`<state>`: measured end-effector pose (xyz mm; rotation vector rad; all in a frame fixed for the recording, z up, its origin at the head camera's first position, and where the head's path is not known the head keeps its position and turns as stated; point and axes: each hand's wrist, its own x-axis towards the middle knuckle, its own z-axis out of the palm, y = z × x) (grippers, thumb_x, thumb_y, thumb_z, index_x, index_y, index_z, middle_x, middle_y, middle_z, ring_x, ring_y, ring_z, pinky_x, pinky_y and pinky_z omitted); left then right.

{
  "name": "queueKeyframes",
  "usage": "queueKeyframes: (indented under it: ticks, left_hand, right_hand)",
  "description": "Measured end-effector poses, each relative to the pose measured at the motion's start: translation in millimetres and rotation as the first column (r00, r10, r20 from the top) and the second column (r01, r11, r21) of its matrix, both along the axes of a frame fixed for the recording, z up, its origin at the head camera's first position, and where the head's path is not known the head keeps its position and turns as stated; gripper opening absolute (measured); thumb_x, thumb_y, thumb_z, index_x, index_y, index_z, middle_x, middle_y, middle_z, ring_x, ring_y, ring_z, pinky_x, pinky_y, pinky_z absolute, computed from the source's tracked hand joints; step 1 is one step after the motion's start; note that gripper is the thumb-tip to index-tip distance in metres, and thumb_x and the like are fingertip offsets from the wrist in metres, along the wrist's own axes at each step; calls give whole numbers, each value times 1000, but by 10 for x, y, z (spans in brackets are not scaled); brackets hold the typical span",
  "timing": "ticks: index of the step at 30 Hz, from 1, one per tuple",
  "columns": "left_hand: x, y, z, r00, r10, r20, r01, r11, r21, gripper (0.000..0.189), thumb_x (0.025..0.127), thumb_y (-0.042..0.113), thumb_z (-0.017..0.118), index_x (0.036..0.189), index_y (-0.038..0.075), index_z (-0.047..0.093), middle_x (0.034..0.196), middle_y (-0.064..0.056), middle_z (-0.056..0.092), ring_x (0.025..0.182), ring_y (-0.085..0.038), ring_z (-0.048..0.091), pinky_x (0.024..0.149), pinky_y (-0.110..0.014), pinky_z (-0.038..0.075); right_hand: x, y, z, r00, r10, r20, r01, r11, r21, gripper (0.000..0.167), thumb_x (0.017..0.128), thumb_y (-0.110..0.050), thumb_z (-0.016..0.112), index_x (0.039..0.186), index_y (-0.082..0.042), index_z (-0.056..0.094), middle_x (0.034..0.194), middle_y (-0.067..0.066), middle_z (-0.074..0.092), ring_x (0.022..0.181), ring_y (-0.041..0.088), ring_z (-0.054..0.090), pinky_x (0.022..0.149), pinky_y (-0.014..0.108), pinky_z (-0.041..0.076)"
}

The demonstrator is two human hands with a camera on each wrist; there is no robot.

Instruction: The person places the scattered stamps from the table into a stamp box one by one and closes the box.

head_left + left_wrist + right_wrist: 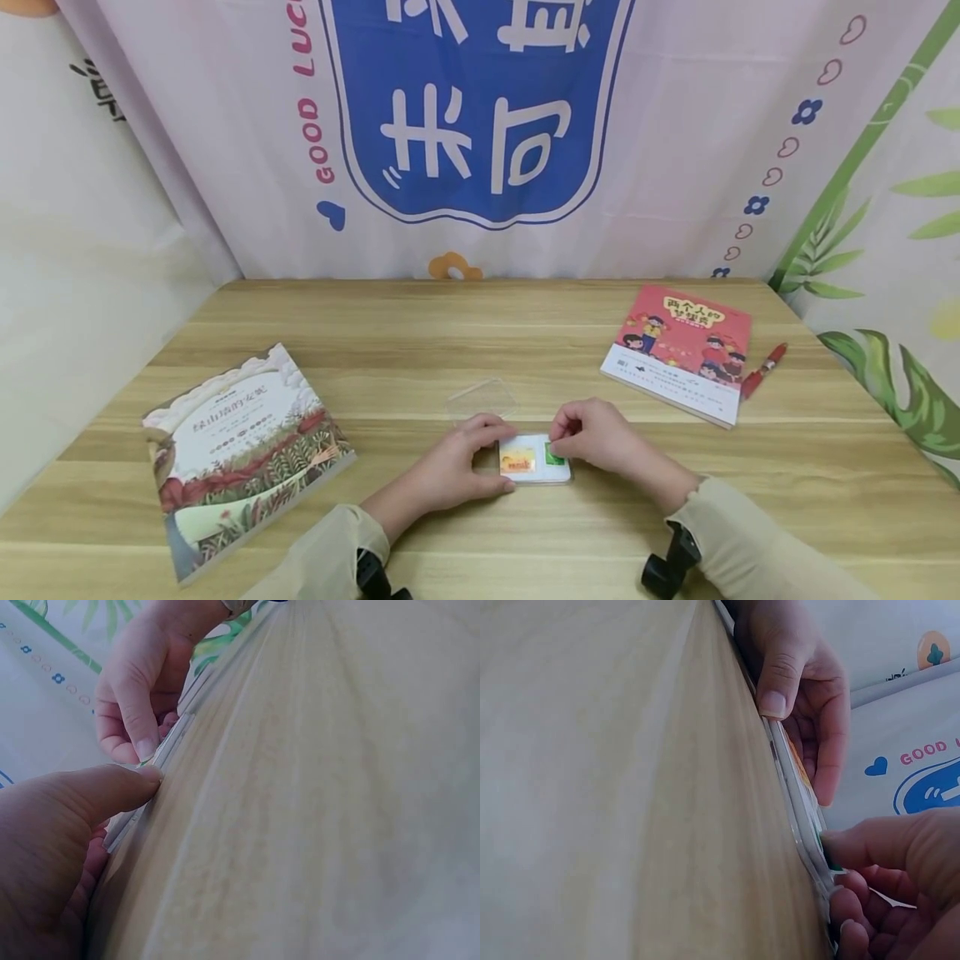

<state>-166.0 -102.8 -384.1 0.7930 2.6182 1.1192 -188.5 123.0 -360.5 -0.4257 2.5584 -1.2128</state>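
Note:
A small flat white case [534, 476] lies on the table in front of me. On its left part is a yellow-orange picture sticker [517, 460], and a small green sticker [553, 455] is at its right end. My left hand [459, 469] grips the case's left end, thumb at the near edge and fingers at the far edge. With thumb and fingertips, my right hand [597, 435] pinches the green sticker at the right end and covers part of it. The right wrist view shows the right thumb [877, 844] pressed against the green edge.
A clear plastic lid [483, 398] lies just behind the left hand. On the left rests a large illustrated book [243, 450]. A red-and-white book [682, 350] lies at the back right, with a red pen [765, 370] beside it. Printed cloth [652, 242] hangs behind the wooden table [390, 333].

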Motion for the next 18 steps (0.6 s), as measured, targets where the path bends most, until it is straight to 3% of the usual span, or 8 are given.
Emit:
queueKeyframes:
  ticks: [13,18]
  left_hand:
    - [-7,25,26,1000,-4,-15,3,999,-37,55,77,31,74,127,13,56,128,2,47,117,-19,46,100,-42,38]
    - [22,9,26,1000,0,-30,1,1000,23,51,80,27,71,126,11,56,128,1,46,116,-18,45,99,-41,38]
  right_hand:
    - [-33,-11,21,1000,-28,11,29,999,-20,6,80,-14,70,83,-11,65,75,1,56,71,16,48,63,26,40]
    - [-82,-24,99,1000,6,29,-4,999,-54,8,84,-17,66,87,-10,65,78,2,56,74,16,48,65,28,41]
